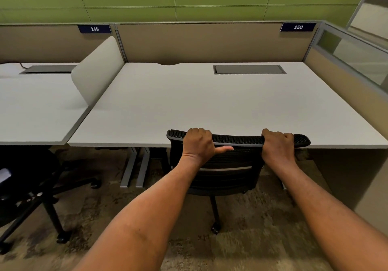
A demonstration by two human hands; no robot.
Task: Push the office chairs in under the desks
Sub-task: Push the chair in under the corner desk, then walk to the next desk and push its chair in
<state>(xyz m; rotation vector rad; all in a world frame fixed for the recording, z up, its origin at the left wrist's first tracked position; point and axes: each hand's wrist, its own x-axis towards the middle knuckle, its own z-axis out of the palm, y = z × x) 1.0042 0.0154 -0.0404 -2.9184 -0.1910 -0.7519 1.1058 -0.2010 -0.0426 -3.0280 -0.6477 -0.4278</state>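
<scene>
Now both hands, left hand point(197, 143) and right hand point(277, 144), squeeze the chair back point(237, 139). Push too hard and it could bump the desk point(210, 102) edge.

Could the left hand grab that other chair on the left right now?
Probably not yet. The left hand is shut on the mesh chair at desk 250; the other chair sits well off to the side.
</scene>
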